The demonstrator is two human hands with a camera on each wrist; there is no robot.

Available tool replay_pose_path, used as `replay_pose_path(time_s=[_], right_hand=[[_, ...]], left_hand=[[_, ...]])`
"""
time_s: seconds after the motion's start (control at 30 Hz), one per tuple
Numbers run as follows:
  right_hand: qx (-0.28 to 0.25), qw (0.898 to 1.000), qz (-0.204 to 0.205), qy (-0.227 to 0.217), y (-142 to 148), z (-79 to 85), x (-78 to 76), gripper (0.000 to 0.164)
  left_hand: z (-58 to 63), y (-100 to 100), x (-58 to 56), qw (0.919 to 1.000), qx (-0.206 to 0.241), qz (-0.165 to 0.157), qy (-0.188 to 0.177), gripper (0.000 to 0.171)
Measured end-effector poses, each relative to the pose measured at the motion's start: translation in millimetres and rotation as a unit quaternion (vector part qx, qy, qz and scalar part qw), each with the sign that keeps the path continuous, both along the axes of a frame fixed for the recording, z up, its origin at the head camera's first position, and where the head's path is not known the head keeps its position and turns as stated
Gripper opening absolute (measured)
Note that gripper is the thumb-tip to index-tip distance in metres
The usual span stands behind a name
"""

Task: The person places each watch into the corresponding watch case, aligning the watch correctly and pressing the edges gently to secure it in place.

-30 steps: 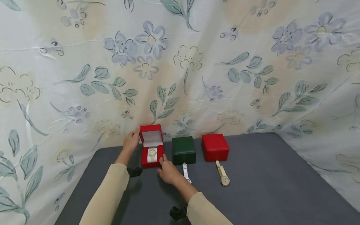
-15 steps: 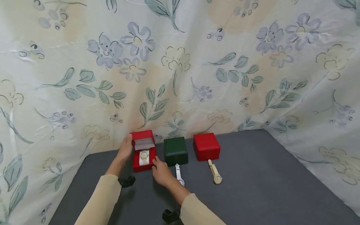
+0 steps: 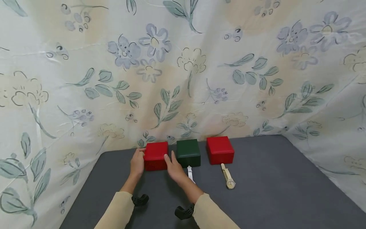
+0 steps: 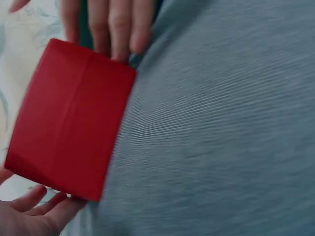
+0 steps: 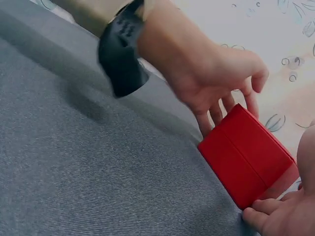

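A red watch box [image 3: 156, 156] with its lid closed stands at the left of the row at the back of the dark table. My left hand [image 3: 137, 163] lies along the box's left side, fingers fairly straight and fingertips at the wall. On the opposite side, my right hand [image 3: 175, 168] holds its thumb and fingers extended by the right wall, near the front corner. The left wrist view shows the box's front [image 4: 74, 118] between both hands. In the right wrist view, my left hand's fingers [image 5: 215, 112] rest against one side of it. The watch inside is hidden.
A closed green box [image 3: 187, 152] stands just right of the red one, and a second red box [image 3: 220, 150] beyond it. A white watch [image 3: 190, 173], partly behind my right hand, and a cream watch [image 3: 228, 178] lie in front. A floral curtain [image 3: 183, 70] hangs behind.
The left red box was open with a watch showing inside; its lid has come down and is closed. My left hand has moved from the raised lid down to the box's side.
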State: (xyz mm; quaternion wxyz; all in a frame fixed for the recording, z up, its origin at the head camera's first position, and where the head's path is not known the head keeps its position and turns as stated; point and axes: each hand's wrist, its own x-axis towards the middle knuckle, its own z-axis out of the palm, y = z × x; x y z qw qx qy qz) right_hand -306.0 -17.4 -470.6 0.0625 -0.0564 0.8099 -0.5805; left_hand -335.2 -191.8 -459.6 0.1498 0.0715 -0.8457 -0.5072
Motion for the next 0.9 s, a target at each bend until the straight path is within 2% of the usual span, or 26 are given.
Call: replay_pose_path(time_s=[0.17,0.37,0.53,0.73,0.9], right_hand=[[0.012,1.0,0.014,0.022,9.0,-1.6,1.7,0.068],[0.011,0.998,0.034,0.044,9.6,-2.5,5.1,0.063],[0.002,0.997,0.042,0.066,16.5,10.0,14.3,0.065],[-0.018,0.994,0.035,0.099,37.3,34.8,22.0,0.06],[-0.034,0.99,0.014,0.14,54.1,45.2,21.4,0.049]], left_hand=[[-12.1,19.8,5.2,0.9996,0.025,0.013,0.01,0.038],[-11.6,23.4,7.0,0.9995,0.029,0.007,-0.009,0.045],[-0.3,22.6,12.1,0.9996,0.013,-0.013,-0.023,0.058],[21.1,26.6,17.3,0.9986,-0.05,-0.014,0.01,0.066],[34.9,36.8,22.2,0.9975,-0.054,-0.033,0.032,0.063]])
